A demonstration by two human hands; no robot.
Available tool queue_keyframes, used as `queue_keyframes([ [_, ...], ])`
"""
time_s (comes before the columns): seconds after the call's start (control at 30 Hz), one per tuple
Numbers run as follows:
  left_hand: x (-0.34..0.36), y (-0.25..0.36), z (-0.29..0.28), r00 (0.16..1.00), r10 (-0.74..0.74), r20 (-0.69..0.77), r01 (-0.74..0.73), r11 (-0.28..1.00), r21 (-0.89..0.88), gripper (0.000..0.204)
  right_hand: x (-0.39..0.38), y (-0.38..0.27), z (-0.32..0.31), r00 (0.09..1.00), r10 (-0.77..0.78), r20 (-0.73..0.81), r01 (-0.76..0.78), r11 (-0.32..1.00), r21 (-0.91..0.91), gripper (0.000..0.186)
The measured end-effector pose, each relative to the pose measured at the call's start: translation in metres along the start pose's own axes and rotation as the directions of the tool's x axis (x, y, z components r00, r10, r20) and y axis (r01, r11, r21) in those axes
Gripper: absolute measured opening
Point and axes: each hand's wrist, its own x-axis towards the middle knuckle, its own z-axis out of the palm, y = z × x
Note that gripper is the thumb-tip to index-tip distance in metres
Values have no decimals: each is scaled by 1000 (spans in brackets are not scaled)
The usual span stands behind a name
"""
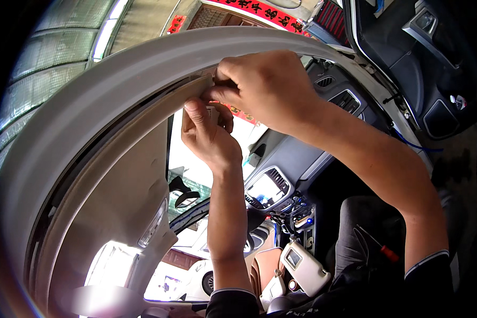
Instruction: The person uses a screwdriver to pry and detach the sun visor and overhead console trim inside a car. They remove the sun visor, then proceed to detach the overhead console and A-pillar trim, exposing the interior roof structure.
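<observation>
I lean into a car through its open doorway. My left hand [206,135] is raised to the edge of the beige headliner [122,191], its fingers pinching the trim where it meets the grey roof frame [106,85]. My right hand [267,85] is just above it, fingers curled and pressed onto the same spot of the trim edge. What lies between the fingertips is hidden by the hands.
A detached beige sun visor [305,267] lies low in the cabin, beside a red-handled screwdriver [388,253] on my dark trousers. The dashboard with its screen [265,188] sits in the middle, the open door panel [429,63] at the upper right. A rear-view mirror [186,199] hangs by the windscreen.
</observation>
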Motion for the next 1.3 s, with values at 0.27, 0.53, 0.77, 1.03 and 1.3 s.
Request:
queue_keyframes([
  [0.27,-4,4,6,996,-71,-56,68,995,-68,58,-4,-1,0,1000,-21,-4,21,995,101,24],
  [0.53,-4,-8,-10,998,54,-17,-55,997,-61,44,5,-48,-38,967,-212,-140,221,974,57,32],
  [0.77,-8,6,-24,995,-60,77,57,998,41,57,-42,-21,-74,976,-217,-38,216,976,-32,30],
  [1.03,-9,6,-22,995,-51,90,38,990,137,68,-149,68,-119,923,229,309,-155,957,-245,28],
  [1.3,-96,-36,-27,956,-131,263,122,991,52,68,-195,98,-131,755,434,491,-243,881,-405,34],
])
